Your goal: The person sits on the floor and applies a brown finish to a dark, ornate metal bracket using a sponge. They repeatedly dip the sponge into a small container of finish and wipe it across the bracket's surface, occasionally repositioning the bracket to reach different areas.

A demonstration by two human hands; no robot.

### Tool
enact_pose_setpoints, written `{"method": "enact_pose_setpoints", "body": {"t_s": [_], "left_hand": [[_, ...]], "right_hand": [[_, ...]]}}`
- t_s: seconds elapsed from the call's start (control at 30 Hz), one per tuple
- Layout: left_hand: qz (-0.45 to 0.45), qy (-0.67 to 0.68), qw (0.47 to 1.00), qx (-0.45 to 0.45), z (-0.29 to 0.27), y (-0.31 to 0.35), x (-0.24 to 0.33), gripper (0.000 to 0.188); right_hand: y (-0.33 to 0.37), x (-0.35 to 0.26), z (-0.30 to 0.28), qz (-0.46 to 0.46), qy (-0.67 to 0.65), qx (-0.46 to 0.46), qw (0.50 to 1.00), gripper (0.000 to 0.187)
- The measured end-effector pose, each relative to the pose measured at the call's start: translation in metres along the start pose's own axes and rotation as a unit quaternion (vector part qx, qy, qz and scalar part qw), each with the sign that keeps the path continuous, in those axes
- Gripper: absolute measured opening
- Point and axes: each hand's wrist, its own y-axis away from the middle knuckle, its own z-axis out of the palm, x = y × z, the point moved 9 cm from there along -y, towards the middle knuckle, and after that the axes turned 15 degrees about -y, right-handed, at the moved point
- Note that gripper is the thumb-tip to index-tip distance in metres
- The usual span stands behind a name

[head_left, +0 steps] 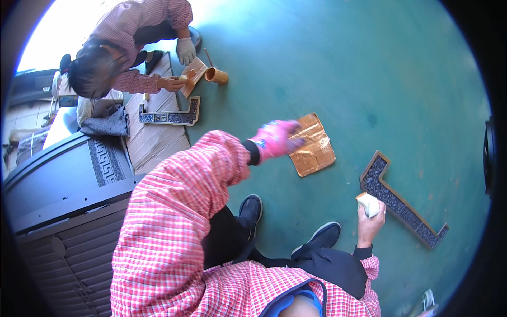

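My left hand [275, 139], in a pink glove, reaches over the left edge of a copper-coloured, shiny square sheet [312, 150] on the floor. Its fingers are apart and somewhat blurred; I see nothing held in them, and cannot tell if they touch the sheet. My bare right hand [371, 228] grips a white sponge [368, 204] whose upper end is stained copper. Just beyond the sponge, on the right, lies a dark carved bracket-shaped piece [404, 210] with a raised scroll pattern and a copper-toned rim.
At the upper left a co-worker [142, 47] bends over a copper-smeared board [194, 76], beside a copper-coloured pot [217, 76] with a stick. A second carved piece [170, 117] rests on cardboard [153, 140]. Dark panelled furniture [74, 179] stands at my left. The floor [380, 79] is green.
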Motion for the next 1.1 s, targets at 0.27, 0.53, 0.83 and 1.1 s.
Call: {"method": "enact_pose_setpoints", "body": {"t_s": [0.27, 0.53, 0.83, 1.1], "left_hand": [[-0.315, 0.323, 0.803, 0.388, -0.027, 0.004, -0.297, 0.095], [-0.284, 0.390, 0.672, 0.563, -0.033, -0.064, -0.340, 0.096], [-0.115, 0.413, 0.709, 0.561, -0.051, -0.086, -0.318, 0.066], [0.118, 0.399, 0.840, 0.348, 0.009, -0.003, -0.157, 0.057]], "right_hand": [[-0.012, -0.038, -0.027, -0.051, 0.086, -0.035, 0.994, 0.037], [-0.020, -0.135, -0.114, -0.074, 0.258, -0.002, 0.963, 0.036], [-0.083, -0.247, 0.008, -0.033, 0.061, -0.156, 0.985, 0.063], [-0.070, -0.217, 0.185, -0.006, -0.162, -0.351, 0.922, 0.049]]}}
